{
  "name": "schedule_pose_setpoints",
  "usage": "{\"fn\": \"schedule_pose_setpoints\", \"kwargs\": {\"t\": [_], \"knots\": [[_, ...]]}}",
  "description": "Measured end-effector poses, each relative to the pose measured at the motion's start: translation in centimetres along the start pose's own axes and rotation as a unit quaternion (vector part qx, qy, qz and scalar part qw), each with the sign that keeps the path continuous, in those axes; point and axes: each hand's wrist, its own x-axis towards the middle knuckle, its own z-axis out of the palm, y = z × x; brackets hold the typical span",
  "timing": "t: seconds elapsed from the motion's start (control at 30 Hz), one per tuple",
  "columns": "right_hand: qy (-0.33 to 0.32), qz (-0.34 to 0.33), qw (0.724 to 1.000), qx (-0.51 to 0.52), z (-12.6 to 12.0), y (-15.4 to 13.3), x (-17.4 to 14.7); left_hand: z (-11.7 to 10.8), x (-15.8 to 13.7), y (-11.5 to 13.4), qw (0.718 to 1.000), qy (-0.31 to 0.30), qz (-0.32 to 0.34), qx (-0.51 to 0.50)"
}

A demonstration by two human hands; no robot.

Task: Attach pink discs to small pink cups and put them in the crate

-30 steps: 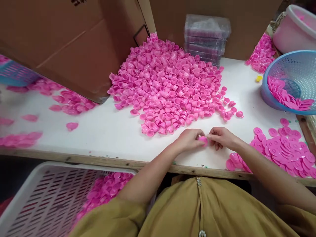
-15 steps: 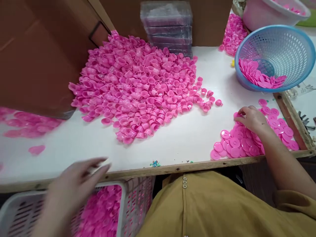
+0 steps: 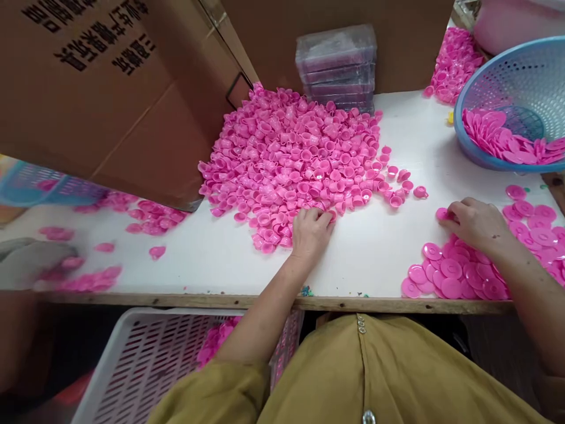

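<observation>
Pink cups heap toward the desk's back edge; the left hand touches their front, its grip's closure unclear. Nearer the right edge, the right hand pinches a pink disc. Best separate one cup, leaving neighbours settled.

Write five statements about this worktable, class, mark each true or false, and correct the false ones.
1. The person's right hand holds a pink disc. True.
2. More pink discs lie in the blue basket. True.
3. The person's left hand is inside the blue basket. False: it is at the near side of the cup pile.
4. Clear packages are stacked behind the cup pile. True.
5. The white crate stands on the table. False: it is lower, by the table's near edge.
</observation>
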Motion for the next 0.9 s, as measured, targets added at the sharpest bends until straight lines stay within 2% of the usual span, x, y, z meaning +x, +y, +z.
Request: {"fn": "schedule_pose_setpoints", "kwargs": {"t": [0.13, 0.2, 0.27, 0.33, 0.43, 0.47, 0.53, 0.6, 0.7, 0.8, 0.9], "knots": [[0.058, 0.01, 0.997, 0.044, -0.2, -0.6, -0.2, -2.5, -1.8, 1.2, 0.996, -0.07, 0.054, -0.024], [0.083, 0.039, 0.989, 0.116, -0.6, -1.4, -0.2, -3.3, -2.2, 1.9, 0.99, -0.13, 0.056, -0.027], [0.074, 0.069, 0.967, 0.233, -1.2, -2.5, -0.3, -3.5, -2.1, 2.2, 0.981, -0.186, 0.056, -0.023], [0.028, 0.092, 0.915, 0.392, -1.7, -4.0, -0.4, -3.4, -1.6, 2.2, 0.976, -0.206, 0.055, -0.034], [-0.057, 0.102, 0.786, 0.607, -2.0, -6.1, -0.5, -3.4, -1.0, 2.0, 0.981, -0.165, 0.057, -0.085], [-0.076, 0.101, 0.75, 0.65, -2.0, -6.7, -0.5, -3.6, -1.1, 2.0, 0.982, -0.15, 0.058, -0.099], [-0.107, 0.093, 0.708, 0.692, -1.9, -7.5, -0.6, -4.1, -1.6, 2.2, 0.981, -0.149, 0.061, -0.112], [-0.141, 0.085, 0.693, 0.702, -1.8, -7.9, -0.7, -4.3, -2.5, 2.7, 0.974, -0.184, 0.054, -0.122], [-0.192, 0.071, 0.691, 0.694, -1.7, -8.4, -0.9, -3.2, -3.8, 3.8, 0.962, -0.211, 0.055, -0.165], [-0.22, 0.048, 0.693, 0.684, -1.7, -9.1, -1.2, -0.8, -4.4, 4.8, 0.953, -0.171, 0.079, -0.237], [-0.238, 0.04, 0.686, 0.687, -1.6, -10.5, -1.4, 1.2, -4.5, 5.3, 0.944, -0.127, 0.062, -0.299]]}}
